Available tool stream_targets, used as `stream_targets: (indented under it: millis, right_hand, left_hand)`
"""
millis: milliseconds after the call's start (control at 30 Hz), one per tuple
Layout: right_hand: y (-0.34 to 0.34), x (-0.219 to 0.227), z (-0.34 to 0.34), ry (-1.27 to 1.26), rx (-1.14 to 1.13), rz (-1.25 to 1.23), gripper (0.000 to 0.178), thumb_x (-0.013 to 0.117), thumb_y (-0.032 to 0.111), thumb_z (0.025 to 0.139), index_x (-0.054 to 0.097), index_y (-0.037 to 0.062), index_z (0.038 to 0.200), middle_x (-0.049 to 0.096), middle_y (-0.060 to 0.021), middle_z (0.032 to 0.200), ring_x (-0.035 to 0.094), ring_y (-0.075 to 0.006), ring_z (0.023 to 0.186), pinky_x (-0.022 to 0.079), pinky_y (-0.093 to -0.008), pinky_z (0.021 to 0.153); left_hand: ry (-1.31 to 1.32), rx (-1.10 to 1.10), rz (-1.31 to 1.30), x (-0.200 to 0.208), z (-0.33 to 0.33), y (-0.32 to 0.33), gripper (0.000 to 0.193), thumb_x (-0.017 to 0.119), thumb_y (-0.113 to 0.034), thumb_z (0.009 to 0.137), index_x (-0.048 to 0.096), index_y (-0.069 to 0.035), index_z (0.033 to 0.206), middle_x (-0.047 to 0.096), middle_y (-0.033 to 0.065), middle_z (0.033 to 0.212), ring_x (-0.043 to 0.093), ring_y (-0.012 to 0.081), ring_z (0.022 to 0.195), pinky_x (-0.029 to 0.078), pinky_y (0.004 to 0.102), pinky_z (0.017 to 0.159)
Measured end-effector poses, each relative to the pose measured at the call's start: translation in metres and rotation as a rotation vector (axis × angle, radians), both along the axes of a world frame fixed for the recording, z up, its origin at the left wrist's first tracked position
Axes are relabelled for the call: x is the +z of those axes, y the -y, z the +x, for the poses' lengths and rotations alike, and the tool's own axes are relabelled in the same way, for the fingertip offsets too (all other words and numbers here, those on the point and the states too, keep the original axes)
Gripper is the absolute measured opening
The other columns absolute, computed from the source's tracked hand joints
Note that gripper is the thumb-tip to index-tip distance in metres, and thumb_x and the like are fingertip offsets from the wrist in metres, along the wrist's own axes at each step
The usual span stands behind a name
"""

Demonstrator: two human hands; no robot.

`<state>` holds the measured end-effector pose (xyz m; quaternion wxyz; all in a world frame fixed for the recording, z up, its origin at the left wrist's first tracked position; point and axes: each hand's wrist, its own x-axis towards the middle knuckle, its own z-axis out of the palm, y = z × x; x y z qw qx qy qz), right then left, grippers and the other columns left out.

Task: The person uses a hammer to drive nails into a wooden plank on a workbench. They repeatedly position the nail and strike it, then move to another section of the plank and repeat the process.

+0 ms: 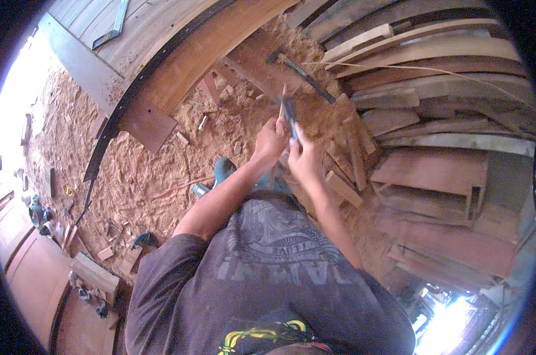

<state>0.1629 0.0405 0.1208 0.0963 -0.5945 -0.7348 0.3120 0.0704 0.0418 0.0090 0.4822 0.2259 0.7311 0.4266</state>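
Note:
My left hand (270, 140) is closed around a thin, pale wooden stick (283, 90) whose pointed end sticks out beyond the fingers. Close beside it, my right hand (305, 157) grips a dark flat-bladed tool (289, 109). The blade lies along the stick, and motion blur hides its exact kind. Bits of blue show at the right fingers. Just beyond both hands, a hammer-like tool (306, 78) with a dark green handle lies across a brown board (262, 54) and the sawdust.
Sawdust and wood scraps (167, 160) cover the ground. A long curved-looking plank with a dark edge (139, 89) runs along the far left. Stacked boards (422, 89) fill the right side. A wooden block (95, 277) and small tools sit at lower left.

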Motion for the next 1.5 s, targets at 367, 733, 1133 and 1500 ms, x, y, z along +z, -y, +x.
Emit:
stream_targets:
  millis: [367,733,1133,1500]
  right_hand:
    - [-0.022,-0.015,-0.01,0.007,-0.028,-0.071,0.045,0.055,0.019,0.099,0.056,0.0035,0.142,0.066,-0.0317,0.113,0.067,-0.0438,0.109,0.053,-0.0435,0.091]
    - [0.012,-0.009,0.004,-0.013,-0.015,-0.005,0.045,0.058,0.021,0.098,0.058,0.0067,0.141,0.069,-0.0293,0.108,0.071,-0.0423,0.093,0.055,-0.0454,0.083]
    - [-0.033,-0.027,-0.006,-0.009,-0.02,0.052,0.047,0.06,0.016,0.096,0.056,0.0039,0.141,0.07,-0.03,0.097,0.073,-0.0403,0.089,0.056,-0.0457,0.077]
    - [-0.012,-0.011,-0.016,0.05,0.015,0.067,0.047,0.058,0.013,0.097,0.054,0.0068,0.144,0.071,-0.027,0.088,0.074,-0.0359,0.081,0.056,-0.0474,0.074]
  left_hand:
    - [0.016,0.061,0.066,-0.01,0.004,0.004,0.045,0.055,-0.046,0.103,0.067,-0.002,0.103,0.07,0.0156,0.086,0.065,0.0256,0.078,0.052,0.0414,0.075]
    - [0.78,0.106,-0.025,0.0,-0.01,0.001,0.055,0.042,-0.054,0.105,0.061,-0.008,0.083,0.047,-0.0011,0.059,0.043,0.0126,0.043,0.034,0.0321,0.04]
    - [0.658,0.139,-0.006,-0.006,0.005,0.007,0.049,0.047,-0.053,0.105,0.053,-0.013,0.077,0.045,-0.0032,0.059,0.038,0.0113,0.043,0.03,0.0319,0.039]
    - [0.066,0.077,0.066,-0.04,-0.005,-0.011,0.049,0.049,-0.048,0.106,0.069,-0.005,0.092,0.063,0.0021,0.071,0.056,0.0113,0.059,0.046,0.0325,0.053]
